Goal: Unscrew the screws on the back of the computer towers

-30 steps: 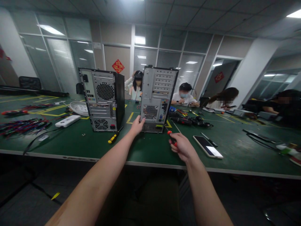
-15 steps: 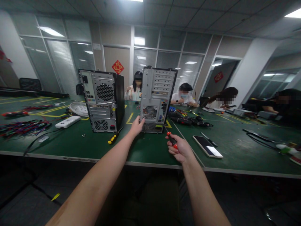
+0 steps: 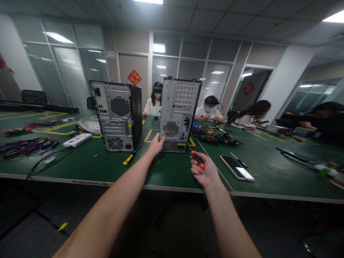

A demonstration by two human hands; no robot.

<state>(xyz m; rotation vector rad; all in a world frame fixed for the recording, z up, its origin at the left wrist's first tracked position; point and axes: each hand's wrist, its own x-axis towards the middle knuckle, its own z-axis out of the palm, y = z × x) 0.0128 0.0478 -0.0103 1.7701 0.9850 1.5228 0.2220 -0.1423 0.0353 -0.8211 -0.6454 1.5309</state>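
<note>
A grey computer case (image 3: pixel 169 104) stands upright on the green table, its rear panel with slots, ports and a vent facing me. My left hand (image 3: pixel 156 144) holds its lower left edge, thumb on the rear panel, other fingers mostly hidden along the side. In my right hand (image 3: pixel 205 170) is a screwdriver (image 3: pixel 198 160) with a red and black handle, fingers closed round it. Its thin shaft points up and left towards the case's lower right corner; whether the tip touches is too small to tell. A second computer case (image 3: pixel 118 114), with black sides, stands to the left.
A yellow and black screwdriver (image 3: pixel 129 158) lies before the left case, near small screws (image 3: pixel 95 156). Right of my hand lie a phone (image 3: pixel 236 167) and a pen-like tool (image 3: pixel 239 159). Cables (image 3: pixel 27 143), a white power strip (image 3: pixel 77 140) and a black power tool (image 3: pixel 206 137) lie around. Several people sit opposite.
My right hand has turned slightly, and more of the screwdriver's handle shows. My left hand and both cases stay put. A person opposite has lowered a raised hand.
</note>
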